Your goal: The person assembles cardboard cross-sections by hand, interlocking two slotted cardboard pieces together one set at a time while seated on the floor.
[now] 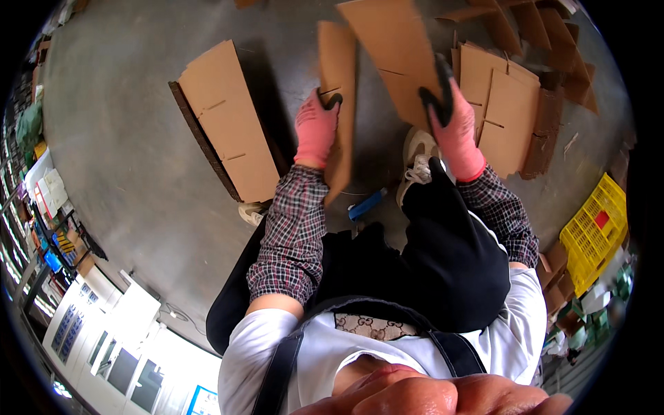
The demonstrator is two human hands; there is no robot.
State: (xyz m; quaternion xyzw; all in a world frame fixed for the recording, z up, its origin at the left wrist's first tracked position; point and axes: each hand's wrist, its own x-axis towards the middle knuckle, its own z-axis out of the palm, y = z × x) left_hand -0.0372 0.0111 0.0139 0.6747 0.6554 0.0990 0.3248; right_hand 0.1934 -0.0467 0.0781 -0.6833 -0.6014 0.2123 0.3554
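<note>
Grey concrete floor [131, 152] spreads all round, and I take the small blue elongated object [367, 204] lying on it as my landmark. Ahead of it and slightly left, I see the pink-and-black gloved left hand [318, 128], thumb and fingers closed on a narrow-looking brown cardboard panel [339, 69]. Ahead and right, the pink-and-black gloved right hand [459, 131] grips a broad brown cardboard sheet [394, 45] at its edge; blur hides the exact contact. I judge that edge holds leave each slit unobstructed. Left of the blue object sits a tan slotted cardboard stack [228, 117]; right sits a tan slotted cardboard pile [512, 104], both probably placed for easy reach. Far right is a yellow lattice plastic crate [591, 238]; I cannot tell its contents.
</note>
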